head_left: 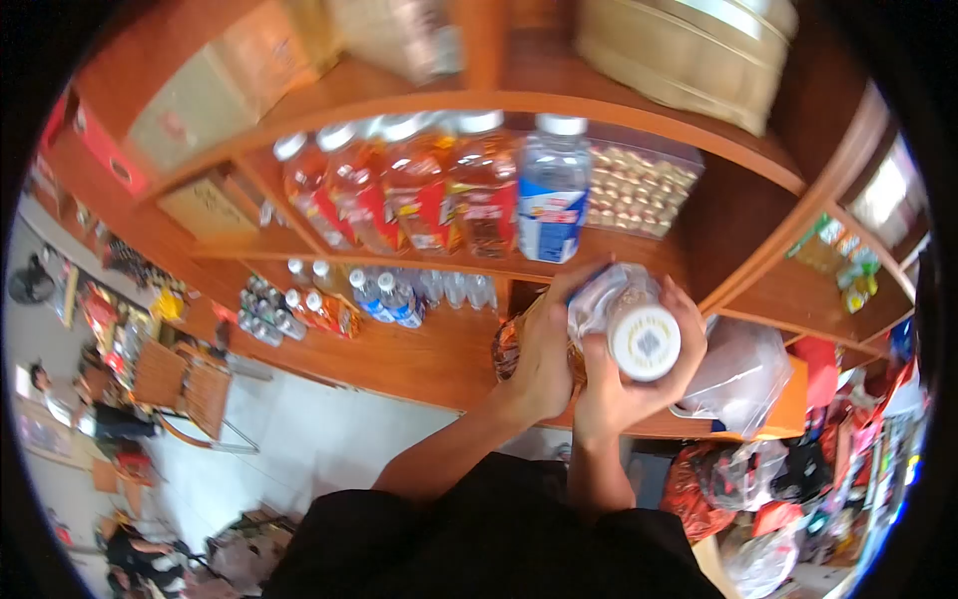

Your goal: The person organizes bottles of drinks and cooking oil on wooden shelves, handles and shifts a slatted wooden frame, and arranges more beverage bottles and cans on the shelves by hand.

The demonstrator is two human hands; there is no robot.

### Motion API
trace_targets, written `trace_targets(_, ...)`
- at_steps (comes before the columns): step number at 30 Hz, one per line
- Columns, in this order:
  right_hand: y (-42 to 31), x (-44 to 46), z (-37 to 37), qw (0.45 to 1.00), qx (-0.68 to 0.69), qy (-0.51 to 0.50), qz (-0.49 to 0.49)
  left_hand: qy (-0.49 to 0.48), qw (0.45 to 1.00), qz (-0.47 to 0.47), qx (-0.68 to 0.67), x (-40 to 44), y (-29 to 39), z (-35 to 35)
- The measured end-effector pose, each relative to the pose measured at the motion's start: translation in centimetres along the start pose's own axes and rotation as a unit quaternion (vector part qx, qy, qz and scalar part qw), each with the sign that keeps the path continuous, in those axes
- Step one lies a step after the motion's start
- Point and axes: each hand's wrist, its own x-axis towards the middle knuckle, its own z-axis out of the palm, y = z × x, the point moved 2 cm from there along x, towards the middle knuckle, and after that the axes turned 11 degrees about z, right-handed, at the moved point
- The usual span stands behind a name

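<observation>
The left hand (547,357) and right hand (644,384) grasped a white-capped clear bottle (645,342) before the shelf's (449,264) front edge, near the blue-labelled bottle (553,195); they partly hid its body.

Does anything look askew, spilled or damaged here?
Only the bags look untidy, heaped loosely at lower right. I see no spill or damage; the red-labelled bottles stand in a row.

Soft, fairly bright light washes out the pale floor (329,414); glare marks the wooden barrel (689,60). Fisheye distortion bends the shelves (399,105) inside black corners, and blur softens labels.
</observation>
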Motion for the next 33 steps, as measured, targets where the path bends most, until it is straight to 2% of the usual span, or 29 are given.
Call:
trace_targets(1,-0.8,-1.0,1.1,0.999,0.009,-0.032,-0.009,-0.005,1.000,0.015,0.005,-0.5,1.7,-1.8)
trace_targets(2,-1.7,-2.1,2.4,0.998,-0.011,-0.055,0.007,0.033,0.999,0.016,-0.029,-1.4,2.4,-3.1)
trace_targets(5,-2.1,-6.2,6.9,0.990,0.004,-0.138,0.027,0.089,0.995,0.032,-0.013,-4.2,3.2,-9.1)
trace_targets(9,-0.9,-11.4,13.1,0.967,-0.035,-0.243,0.061,0.172,0.985,-0.024,-0.018,-8.4,3.3,-17.0)
trace_targets(10,-0.5,-12.6,14.5,0.955,-0.057,-0.267,0.115,0.204,0.977,-0.030,0.056,-9.5,3.1,-18.7)
trace_targets(13,2.1,-16.7,18.2,0.917,-0.009,-0.315,0.246,0.229,0.943,-0.094,0.221,-12.4,3.4,-23.2)
trace_targets(15,4.6,-19.5,19.9,0.890,0.009,-0.340,0.302,0.193,0.913,-0.188,0.306,-14.0,4.2,-25.7)
trace_targets(17,6.7,-22.1,20.9,0.884,-0.034,-0.375,0.278,0.169,0.883,-0.258,0.353,-16.1,3.4,-28.0)
trace_targets(20,9.2,-25.4,21.6,0.866,-0.078,-0.421,0.260,0.132,0.850,-0.405,0.310,-18.2,3.8,-31.0)
trace_targets(23,11.0,-28.2,22.0,0.841,-0.091,-0.479,0.235,0.081,0.844,-0.421,0.322,-20.3,3.8,-33.1)
trace_targets(26,12.0,-30.2,22.7,0.811,-0.167,-0.516,0.219,-0.180,0.776,-0.337,0.502,-24.9,-1.6,-35.8)
trace_targets(28,12.7,-31.5,23.1,0.797,-0.194,-0.528,0.219,0.017,0.837,-0.368,0.404,-25.4,-2.0,-36.4)
trace_targets(29,13.1,-32.1,23.3,0.792,-0.210,-0.532,0.212,0.115,0.852,-0.376,0.346,-25.7,-2.2,-36.7)
trace_targets(32,15.3,-33.8,24.1,0.777,-0.244,-0.548,0.192,0.148,0.829,-0.345,0.414,-28.5,-6.7,-38.0)
trace_targets(33,15.4,-34.1,24.5,0.767,-0.260,-0.556,0.184,0.126,0.814,-0.331,0.460,-29.4,-8.5,-38.5)
